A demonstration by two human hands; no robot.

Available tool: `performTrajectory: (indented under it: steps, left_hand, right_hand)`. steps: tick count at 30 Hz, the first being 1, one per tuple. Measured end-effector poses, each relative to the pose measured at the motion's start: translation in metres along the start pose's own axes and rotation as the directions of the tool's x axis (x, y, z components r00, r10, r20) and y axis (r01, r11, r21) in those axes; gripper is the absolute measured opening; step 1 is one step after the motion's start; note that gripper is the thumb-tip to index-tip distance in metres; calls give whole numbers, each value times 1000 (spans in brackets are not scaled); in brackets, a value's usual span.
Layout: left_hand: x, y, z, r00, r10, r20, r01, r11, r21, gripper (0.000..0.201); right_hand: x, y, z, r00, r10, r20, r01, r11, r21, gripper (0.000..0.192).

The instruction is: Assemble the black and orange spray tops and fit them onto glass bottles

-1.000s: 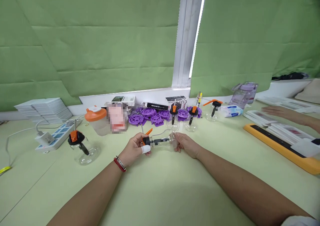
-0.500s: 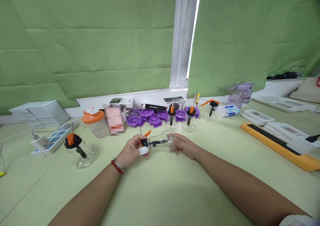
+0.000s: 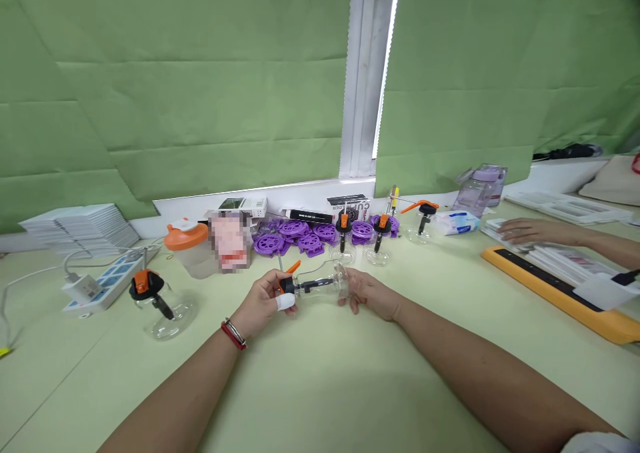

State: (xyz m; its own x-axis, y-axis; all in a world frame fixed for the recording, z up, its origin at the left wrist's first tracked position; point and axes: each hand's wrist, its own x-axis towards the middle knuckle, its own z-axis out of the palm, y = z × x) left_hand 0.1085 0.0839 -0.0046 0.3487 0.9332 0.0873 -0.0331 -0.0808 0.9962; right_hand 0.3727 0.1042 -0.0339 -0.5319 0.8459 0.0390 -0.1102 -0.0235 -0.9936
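I hold a clear glass dispenser bottle (image 3: 320, 283) on its side above the table, with a black collar, an orange lever and a dark tube inside. My left hand (image 3: 267, 294) is closed round its collar end, the thumb wrapped in white tape. At the other end, the fingers of my right hand (image 3: 367, 291) grip the glass base. A similar bottle (image 3: 170, 319) stands to the left. Behind my hands are two more upright bottles, the nearer-left one (image 3: 343, 249) and its neighbour (image 3: 377, 253); another (image 3: 421, 233) has its orange lever raised.
Purple plastic pieces (image 3: 273, 243) lie along the back. An orange-lidded cup (image 3: 186, 239) and a power strip (image 3: 113, 279) are at left. At right sit an orange-and-black paper trimmer (image 3: 560, 296), white frames (image 3: 565, 263), a tissue pack (image 3: 457, 223) and another person's hand (image 3: 540, 231).
Another person's hand has come in from the right over the white frames. The bottle in my hands has turned slightly; my grip on both ends looks the same.
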Motion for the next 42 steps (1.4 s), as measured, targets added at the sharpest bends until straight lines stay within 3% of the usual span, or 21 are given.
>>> performTrajectory:
  steps: [3,7,13,17,21,23,26,31,37,42]
  left_hand:
    - [0,-1,-1,1000,-3,0,3,1000,-3,35]
    - [-1,1,1,1000,-18,21,18,1000,1,37]
    - [0,1,0,1000,-2,17,2,1000,8,35]
    - [0,-1,-1,1000,-8,28,8,1000,7,37]
    - [-1,-2,-1,998,-30,54,29,999,14,38]
    - [-1,-2,-1,998,-27,55,27,1000,11,37]
    - [0,-2,-2,999,-19,43,20,1000,-2,36]
    - [0,-2,-3,1000,-10,22,10,1000,-3,35]
    - [-1,-1,-2,999,-27,45,26,1000,10,34]
    - [1,-1,-3,1000,3,29,-3,1000,0,33]
  right_hand:
    - [-3,-6,0,1000,-10,15,9,1000,6,74]
    - [3,3,1,997,55,-50,-56,998,-17,53]
    - [0,-1,0,999,42,-5,-42,999,2,52]
    - [-7,-12,0,999,32,43,-33,999,20,77]
    - [-1,-3,1,996,85,0,-85,996,4,54]
    - [2,2,1,996,88,-33,-89,996,-13,52]
    - [0,0,2,998,55,-16,-55,998,-14,56]
    - [-5,-10,3,1000,-13,15,14,999,-39,79]
    - [1,-3,4,997,61,-38,-64,994,-87,58]
    - [-5,-11,4,1000,-24,-4,23,995,-96,79]
